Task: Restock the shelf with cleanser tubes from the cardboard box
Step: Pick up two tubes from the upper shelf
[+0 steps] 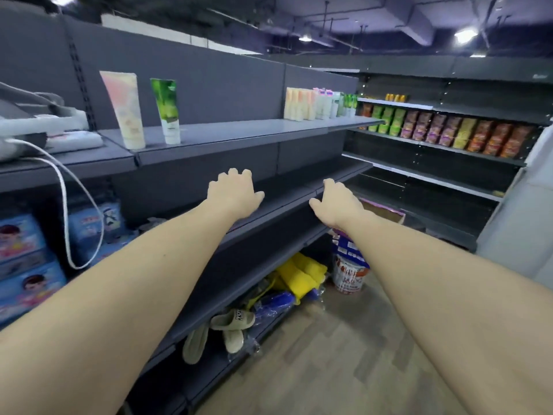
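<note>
Dim aisle, bright ceiling lamps (465, 35), wide-angle warp, soft edges.

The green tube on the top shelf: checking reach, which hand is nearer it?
Left. The left hand is below the green tube, slightly right of it; the right hand is farther right and lower.

two tubes (143, 110) left on top shelf (239, 134), tube row (320, 103) far right; slippers (223, 330) on bottom shelf.

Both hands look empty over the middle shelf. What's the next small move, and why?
Probably reach the right hand down to the cardboard box just beyond it for a tube: both it and the left hand hold nothing, and the top shelf has a wide gap between tubes.
</note>
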`<state>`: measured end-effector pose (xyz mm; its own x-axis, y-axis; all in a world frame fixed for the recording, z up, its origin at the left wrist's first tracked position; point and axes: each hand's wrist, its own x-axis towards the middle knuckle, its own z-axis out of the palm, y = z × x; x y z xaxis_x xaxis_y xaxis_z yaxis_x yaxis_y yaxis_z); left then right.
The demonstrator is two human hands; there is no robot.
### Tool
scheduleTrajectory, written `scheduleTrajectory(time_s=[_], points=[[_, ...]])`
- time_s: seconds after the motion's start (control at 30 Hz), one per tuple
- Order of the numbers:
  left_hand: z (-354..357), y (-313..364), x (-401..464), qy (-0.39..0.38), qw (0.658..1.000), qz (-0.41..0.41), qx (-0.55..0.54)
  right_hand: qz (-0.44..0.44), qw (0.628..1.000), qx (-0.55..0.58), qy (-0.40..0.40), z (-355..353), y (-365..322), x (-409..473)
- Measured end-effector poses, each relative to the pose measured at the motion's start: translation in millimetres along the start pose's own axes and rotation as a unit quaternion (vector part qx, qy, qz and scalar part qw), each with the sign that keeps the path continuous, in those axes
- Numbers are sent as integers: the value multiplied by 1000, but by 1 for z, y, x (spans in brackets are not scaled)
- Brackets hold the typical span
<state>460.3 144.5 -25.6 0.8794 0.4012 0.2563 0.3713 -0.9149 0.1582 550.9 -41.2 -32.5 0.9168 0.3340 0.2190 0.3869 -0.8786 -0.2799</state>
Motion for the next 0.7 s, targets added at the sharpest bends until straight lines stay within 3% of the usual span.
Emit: scheduleTrajectory(time_s=[0.27, 0.53, 0.7], points=[[-13, -78, 47, 56, 987, -139, 60, -148, 987, 53, -26, 42, -103, 83], [-22, -147, 107, 134, 963, -230, 34, -209, 974, 89, -15, 69, -191, 158], [-29, -171, 148, 237, 934, -263, 52, -246, 961, 130, 1, 78, -246, 200]])
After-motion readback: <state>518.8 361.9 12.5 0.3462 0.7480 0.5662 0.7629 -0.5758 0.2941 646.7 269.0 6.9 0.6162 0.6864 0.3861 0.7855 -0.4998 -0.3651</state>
